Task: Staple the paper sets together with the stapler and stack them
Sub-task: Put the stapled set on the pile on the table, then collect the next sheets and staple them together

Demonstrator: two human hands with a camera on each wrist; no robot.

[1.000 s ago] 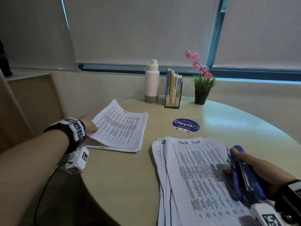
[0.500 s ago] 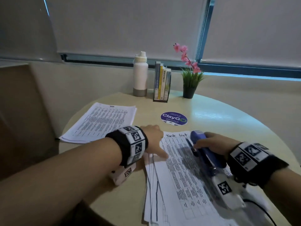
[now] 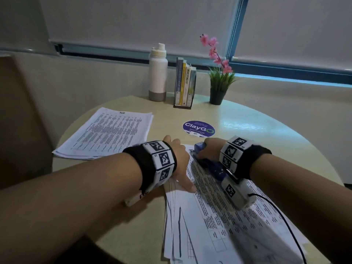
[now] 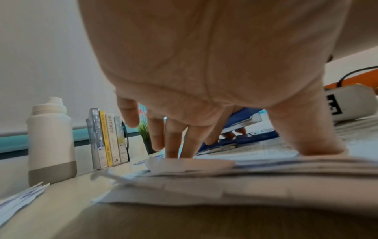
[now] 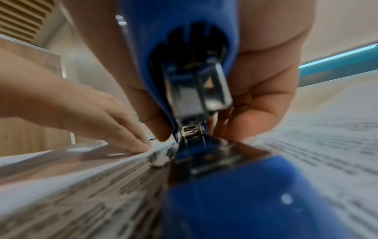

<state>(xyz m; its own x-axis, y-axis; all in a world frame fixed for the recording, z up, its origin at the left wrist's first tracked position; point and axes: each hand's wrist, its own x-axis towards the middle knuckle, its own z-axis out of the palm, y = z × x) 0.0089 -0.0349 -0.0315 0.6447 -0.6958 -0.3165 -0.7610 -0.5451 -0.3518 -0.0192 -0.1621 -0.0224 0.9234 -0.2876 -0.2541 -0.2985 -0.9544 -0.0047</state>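
Note:
A fanned pile of printed paper sets (image 3: 219,221) lies on the round table (image 3: 266,134) in front of me. My left hand (image 3: 178,164) presses flat on its far left corner, fingers straight (image 4: 180,142), thumb on the sheet. My right hand (image 3: 210,149) grips a blue stapler (image 3: 207,165) whose mouth sits at the pile's top corner, beside the left fingers (image 5: 114,129). The stapler (image 5: 184,72) stands with its jaws apart over the paper (image 5: 81,194). A second stack of papers (image 3: 106,134) lies at the left.
A white bottle (image 3: 158,73), a small rack of books (image 3: 185,84) and a potted pink flower (image 3: 219,82) stand at the table's far edge. A purple ClayGo sticker (image 3: 198,128) lies just beyond my hands. A black cable (image 3: 282,216) trails from my right wrist.
My left hand left the stack on the left and came to press on the near pile. My right hand carried the stapler from the pile's right side to its far top corner.

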